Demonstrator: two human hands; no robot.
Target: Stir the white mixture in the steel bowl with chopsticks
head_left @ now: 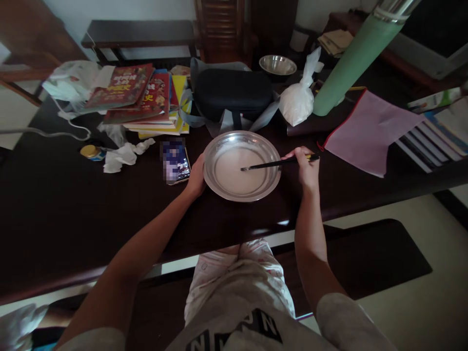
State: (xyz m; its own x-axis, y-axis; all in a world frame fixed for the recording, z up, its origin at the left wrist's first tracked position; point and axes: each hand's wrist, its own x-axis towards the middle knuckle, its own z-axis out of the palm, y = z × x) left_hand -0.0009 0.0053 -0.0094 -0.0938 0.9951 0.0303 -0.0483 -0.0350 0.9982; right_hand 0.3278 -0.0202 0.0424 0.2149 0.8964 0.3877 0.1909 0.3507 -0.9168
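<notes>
Phone (pixel 177 163): lay lit, screen up.
Person's left hand (pixel 197 174): held metal bowl (pixel 241 198) by its left side.
Bowl position: on dark table (pixel 109 219), containing pale mixture (pixel 232 183).
Person's right hand (pixel 307 165): was closed around chopsticks (pixel 263 166), tips inward.

The left hand (pixel 198 174) holds the metal bowl (pixel 242 197) by its side — a phone (pixel 178 162) lies just beside that grip. The right hand (pixel 307 168) pinches dark chopsticks (pixel 268 165), tips at the pale contents (pixel 232 179); beyond this grip sits a white bag (pixel 297 105).
</notes>
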